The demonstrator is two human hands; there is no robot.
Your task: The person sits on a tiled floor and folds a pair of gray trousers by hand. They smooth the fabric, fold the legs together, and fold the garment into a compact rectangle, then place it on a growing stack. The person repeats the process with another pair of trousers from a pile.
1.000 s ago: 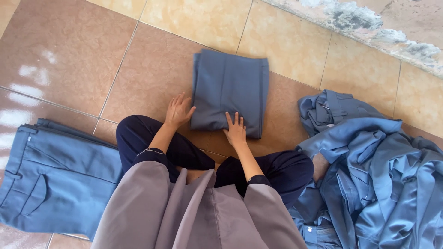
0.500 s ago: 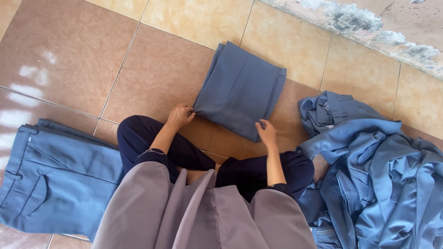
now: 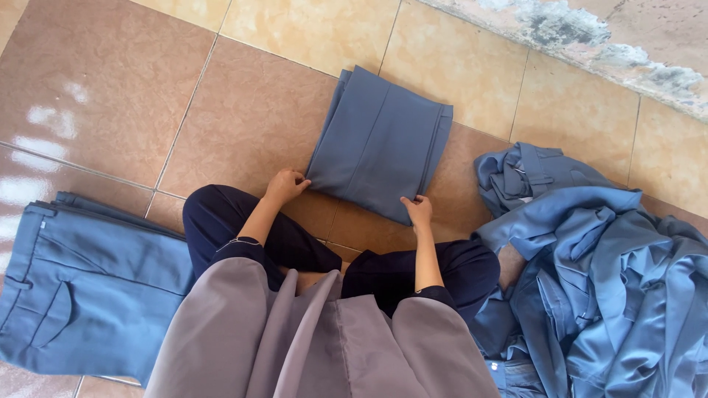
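Underfoot, the tiled floor [image 3: 243, 110] fills most of the view — large squares in brown and pale tan, with a rough, weathered concrete edge [image 3: 590, 37] along the upper right. Next in bulk is the heap of blue-grey garments [image 3: 612, 280] at the right, crumpled and loose, reaching from the middle of the picture down to its lower edge. At the lower left lies a pair of blue-grey trousers [image 3: 81, 273] spread flat, pocket and belt loops showing. The person sits on the floor between the two, in a grey top and dark trousers, knees apart.

Smaller than all these is the folded blue-grey garment [image 3: 380, 144] — a neat, slightly skewed rectangle resting on the tiles just ahead of the knees, well apart from the flat trousers and near, but not touching, the heap. Its folded layers show along the left and right edges.

The left hand [image 3: 285, 184] pinches the near left corner of the folded garment, fingers curled closed on the cloth. The right hand [image 3: 418, 210] grips the near right corner, fingers bent over the edge and clasping it.
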